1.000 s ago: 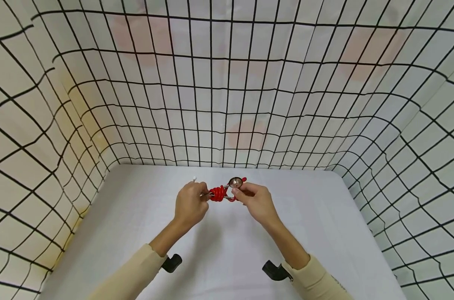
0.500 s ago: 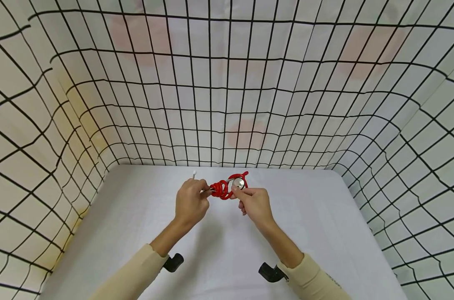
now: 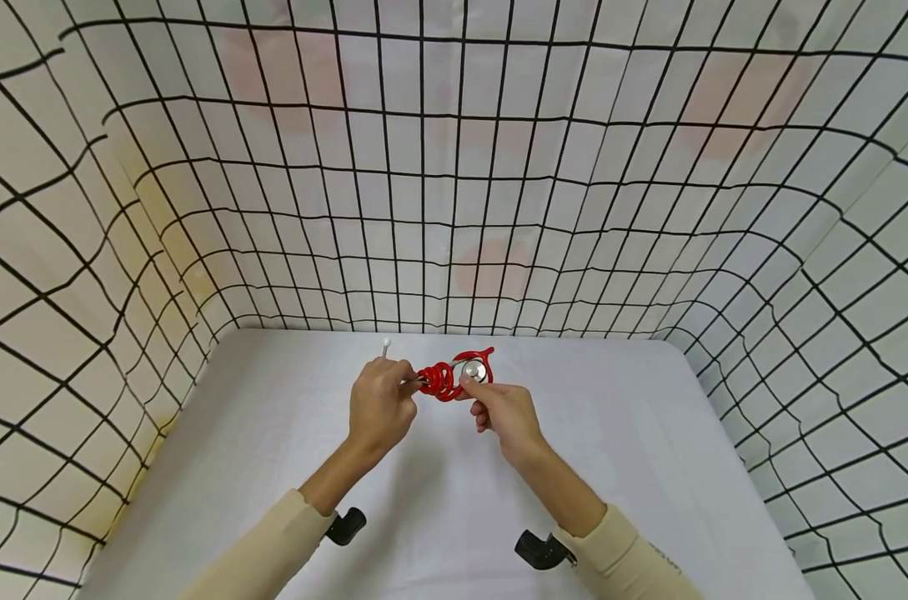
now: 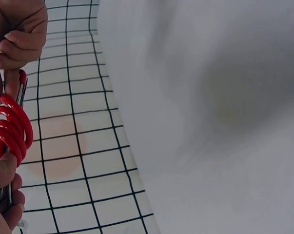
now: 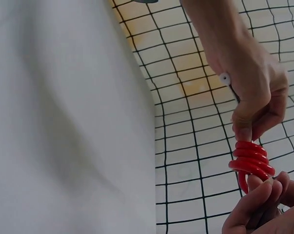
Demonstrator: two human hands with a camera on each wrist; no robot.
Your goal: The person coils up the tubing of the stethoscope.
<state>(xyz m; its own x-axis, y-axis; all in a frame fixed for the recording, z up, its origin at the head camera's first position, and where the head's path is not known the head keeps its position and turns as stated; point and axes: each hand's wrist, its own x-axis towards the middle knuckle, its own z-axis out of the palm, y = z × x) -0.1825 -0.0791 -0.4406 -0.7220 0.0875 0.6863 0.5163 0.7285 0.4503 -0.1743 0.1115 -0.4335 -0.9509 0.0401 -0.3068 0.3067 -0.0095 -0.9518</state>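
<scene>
A stethoscope with red tubing (image 3: 437,381) wound in several coils around its metal ear tubes is held between both hands above the table. My left hand (image 3: 381,404) grips the metal ear tubes at the left end; a white ear tip (image 3: 386,342) sticks out behind it. At the other end, my right hand (image 3: 508,414) pinches the round silver chest piece (image 3: 474,370) with thumb and fingers. A loop of red tube curves around the chest piece. In the right wrist view, the coils (image 5: 251,158) sit between both hands, and the chest piece is hidden.
A white-covered table (image 3: 454,517) lies under the hands. Black wire grid (image 3: 454,179) stands along the back and both sides. Black wrist cameras (image 3: 346,527) jut from both sleeves.
My right hand has turned and shifted slightly left, tilting the chest piece so its silver face shows. The red tube's end has swung up. My left hand has stayed almost still.
</scene>
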